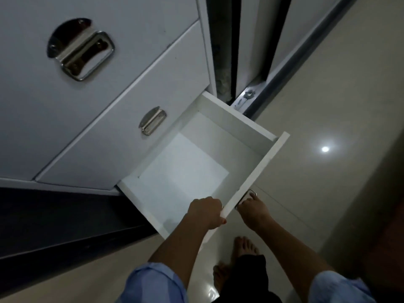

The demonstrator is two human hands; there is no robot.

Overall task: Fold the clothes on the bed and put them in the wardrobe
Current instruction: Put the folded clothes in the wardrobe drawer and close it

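Head view: left hand [205, 212] grips smooth white drawer [251, 180] front, right hand [251, 207] fingers curl round its metal handle [248, 194].

I take this for a home, a bedroom by the look of it. In front of me stands a white wardrobe [98, 119] with stacked drawer fronts and shiny metal pull handles [81, 49], its lowest drawer [247, 127] pulled out. Beside it run sliding-door tracks [290, 68]. The pale, glossy tiled floor [341, 119] reflects a ceiling light, and bare feet [246, 248] stand on it.
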